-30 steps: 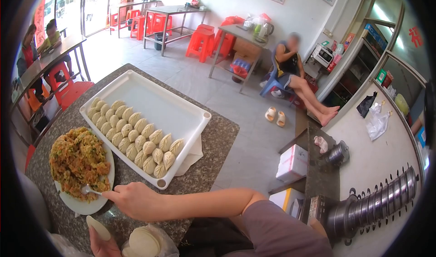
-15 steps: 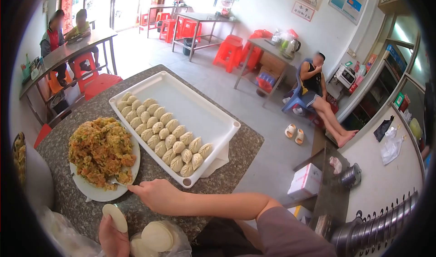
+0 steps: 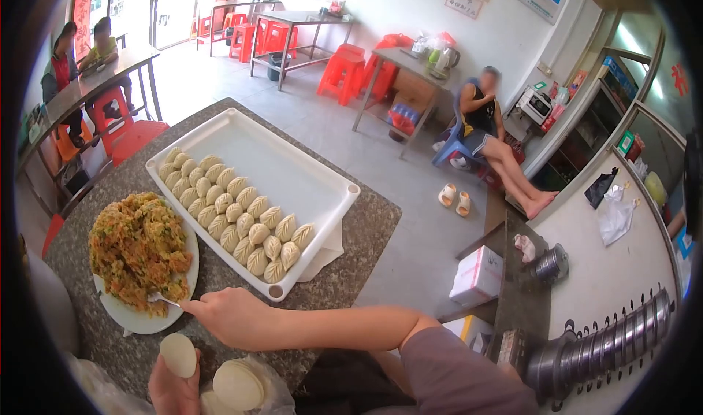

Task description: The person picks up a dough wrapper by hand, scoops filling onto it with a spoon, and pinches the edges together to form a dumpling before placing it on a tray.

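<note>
The right hand (image 3: pixel 233 318), left of centre low in the frame, has its grip narrow, pinching the handle of a small metal utensil (image 3: pixel 165 299) whose head rests in the filling (image 3: pixel 135 246) heaped on a white plate (image 3: pixel 139 323). Holding it by the far end seems meant to keep the fingers off the food. The left hand (image 3: pixel 174 393), at the bottom left, holds a pale round wrapper (image 3: pixel 178 354) in its grip, just below the plate, presumably so little distance lies between the two. A stack of wrappers (image 3: pixel 238 384) lies beside that hand in a clear plastic bag (image 3: pixel 277 391), likely kept there for easy reach and to stop drying. Pleated dumplings (image 3: pixel 234 211) sit in close rows in a white tray (image 3: pixel 293 169) on the speckled worktop (image 3: pixel 375 208), probably packed together to save room.

The utensil's long axis runs nearly level, its head pointing left and slightly up the frame. The wrapper tilts, its broad face towards the camera; the tray's long axis slopes from upper left to lower right.
</note>
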The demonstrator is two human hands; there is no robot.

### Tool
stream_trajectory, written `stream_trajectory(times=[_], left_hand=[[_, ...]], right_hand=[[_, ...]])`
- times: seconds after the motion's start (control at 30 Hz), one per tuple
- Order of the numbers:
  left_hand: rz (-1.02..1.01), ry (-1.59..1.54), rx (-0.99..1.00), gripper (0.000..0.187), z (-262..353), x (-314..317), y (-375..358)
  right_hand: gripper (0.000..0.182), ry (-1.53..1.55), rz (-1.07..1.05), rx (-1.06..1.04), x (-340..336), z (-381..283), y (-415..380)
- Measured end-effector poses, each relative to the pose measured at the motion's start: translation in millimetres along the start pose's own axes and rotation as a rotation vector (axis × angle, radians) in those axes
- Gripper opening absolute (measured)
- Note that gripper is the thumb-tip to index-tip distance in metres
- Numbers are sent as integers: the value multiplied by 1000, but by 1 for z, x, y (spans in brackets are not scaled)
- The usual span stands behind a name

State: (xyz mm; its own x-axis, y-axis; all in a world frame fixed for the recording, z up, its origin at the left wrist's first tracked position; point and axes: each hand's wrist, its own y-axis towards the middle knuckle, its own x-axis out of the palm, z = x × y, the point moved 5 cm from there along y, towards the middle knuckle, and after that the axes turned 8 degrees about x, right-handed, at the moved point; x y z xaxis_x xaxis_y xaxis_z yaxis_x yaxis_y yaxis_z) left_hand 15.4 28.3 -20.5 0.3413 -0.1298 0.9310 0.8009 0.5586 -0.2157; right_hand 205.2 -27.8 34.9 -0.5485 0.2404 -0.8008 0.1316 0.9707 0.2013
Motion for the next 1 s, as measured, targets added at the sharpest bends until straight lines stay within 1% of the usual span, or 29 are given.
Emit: stream_trajectory(times=[0.07,0.2,0.33,0.4,0.47,0.5,0.57,0.6,0.67,0.73,0.8,0.87,0.93,1.0], left_hand=[[-170,3,11,37,0,8,-1],[-146,36,5,35,2,8,-1],[-177,22,-22,35,1,9,-2],[-185,0,-19,35,-1,14,-1],[77,236,162,33,-1,12,0],[86,235,159,33,0,10,-1],[20,189,177,48,2,7,0],[28,187,177,48,2,4,0],[-81,141,164,46,1,6,0],[-91,134,165,47,1,8,1],[-104,125,163,48,0,8,2],[-126,185,189,49,1,8,3],[-129,183,197,49,0,13,4],[-132,185,203,50,0,15,4]], right_hand=[[42,-5,6,-22,11,5,-6],[38,-17,-7,-54,2,1,-4],[31,65,-24,36,10,3,-5],[36,-7,21,-72,12,1,-7],[36,-2,34,-42,6,1,-4],[35,2,51,-12,3,1,-3],[35,4,31,-14,15,6,-7],[35,5,21,-22,17,4,-7],[35,24,2,-26,13,3,-8],[35,39,-11,-23,12,3,-7],[35,121,11,21,13,8,-7],[35,99,3,5,20,6,-13],[35,77,-6,-13,19,2,-16],[35,128,-16,24,18,0,-17]])
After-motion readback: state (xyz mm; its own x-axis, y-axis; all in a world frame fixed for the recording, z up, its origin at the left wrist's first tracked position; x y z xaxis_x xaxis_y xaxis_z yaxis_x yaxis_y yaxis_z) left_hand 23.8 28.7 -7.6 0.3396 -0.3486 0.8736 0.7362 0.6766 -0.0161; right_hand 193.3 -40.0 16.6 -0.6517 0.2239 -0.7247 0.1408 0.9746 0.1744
